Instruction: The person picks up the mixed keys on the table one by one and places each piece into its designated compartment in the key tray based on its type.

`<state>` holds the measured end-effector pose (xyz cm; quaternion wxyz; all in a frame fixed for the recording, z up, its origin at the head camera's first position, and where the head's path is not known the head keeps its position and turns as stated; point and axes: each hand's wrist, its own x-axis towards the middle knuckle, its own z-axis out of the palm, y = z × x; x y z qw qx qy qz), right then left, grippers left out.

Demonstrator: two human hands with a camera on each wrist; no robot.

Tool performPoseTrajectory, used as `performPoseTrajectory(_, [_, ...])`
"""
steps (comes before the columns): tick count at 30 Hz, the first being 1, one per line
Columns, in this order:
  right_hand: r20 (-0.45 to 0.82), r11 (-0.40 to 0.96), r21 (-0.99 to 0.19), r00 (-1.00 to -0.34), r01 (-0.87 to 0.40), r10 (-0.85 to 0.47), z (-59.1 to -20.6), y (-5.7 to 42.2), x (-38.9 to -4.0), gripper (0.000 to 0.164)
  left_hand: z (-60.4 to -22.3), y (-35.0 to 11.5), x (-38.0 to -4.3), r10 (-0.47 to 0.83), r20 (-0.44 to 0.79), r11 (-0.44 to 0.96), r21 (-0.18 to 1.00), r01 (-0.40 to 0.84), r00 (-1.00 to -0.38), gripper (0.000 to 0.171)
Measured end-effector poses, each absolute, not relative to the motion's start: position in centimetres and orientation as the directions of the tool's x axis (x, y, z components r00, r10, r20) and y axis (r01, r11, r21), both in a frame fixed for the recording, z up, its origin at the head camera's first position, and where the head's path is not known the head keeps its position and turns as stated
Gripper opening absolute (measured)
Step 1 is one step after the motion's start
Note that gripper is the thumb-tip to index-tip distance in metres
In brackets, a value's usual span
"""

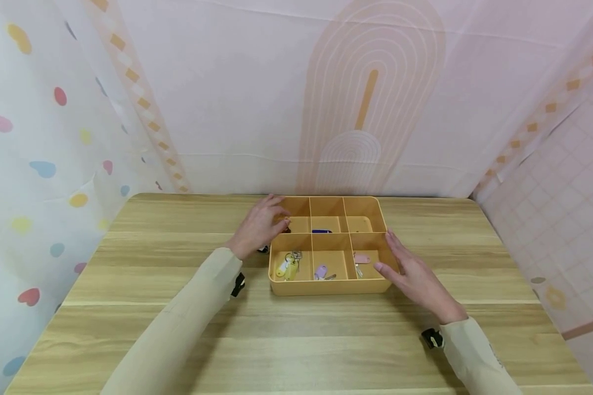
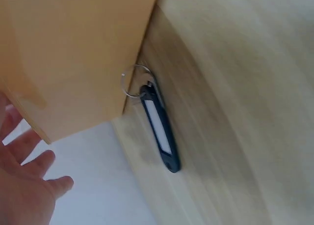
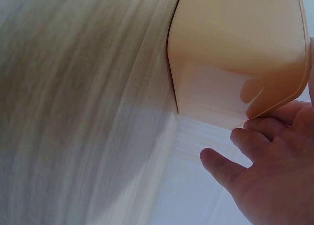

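Note:
A yellow-orange organizer box (image 1: pixel 331 288) with two rows of compartments sits toward the table's back. My left hand (image 1: pixel 261 222) reaches over its left rim into the back left compartment. Its thumb and forefinger are close together by a small brown-orange item (image 1: pixel 287 226); I cannot tell whether they pinch it. My right hand (image 1: pixel 417 278) holds the right wall, thumb inside and fingers along the outside. Yellow key tags (image 1: pixel 290 269) with keys lie front left, a purple key tag (image 1: pixel 321 271) front middle, a pink key tag (image 1: pixel 361 258) front right. A blue tag (image 1: pixel 321 231) lies back middle.
On the table against the box's left side lies a dark blue key tag (image 2: pixel 159 126) with a metal ring. The wooden table (image 1: pixel 296 345) meets a patterned cloth backdrop (image 1: pixel 237 109) behind the box, with more cloth at both sides.

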<state>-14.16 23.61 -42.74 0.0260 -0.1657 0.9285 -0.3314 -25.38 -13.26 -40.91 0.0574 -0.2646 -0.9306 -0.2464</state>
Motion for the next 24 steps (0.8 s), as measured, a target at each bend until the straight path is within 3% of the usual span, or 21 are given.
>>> performPoseTrajectory(6, [0.063,0.724,-0.625,-0.944,-0.291,-0.324,-42.8,23.6,-14.2,0.082,-41.6,-14.9,-24.9,0.472,0.218,0.691,0.509,0.512,-0.854,0.06])
performPoseTrajectory(10, [0.064,0.726,-0.622,-0.944,-0.292,-0.325,-42.7,23.8,-14.2,0.082,-42.0,-16.9,-24.1,0.452,0.191,0.677,0.563,0.475,-0.871,0.074])
performPoseTrajectory(17, [0.057,0.724,-0.629,-0.946,-0.283,-0.32,-42.6,24.3,-14.0,0.081,-42.4,-19.9,-22.8,0.425,0.172,0.677,0.591,0.438,-0.889,0.078])
performPoseTrajectory(24, [0.061,0.729,-0.624,-0.947,-0.283,-0.315,-42.5,24.6,-13.7,0.081,-42.7,-20.9,-21.9,0.503,0.193,0.653,0.555,0.516,-0.843,0.073])
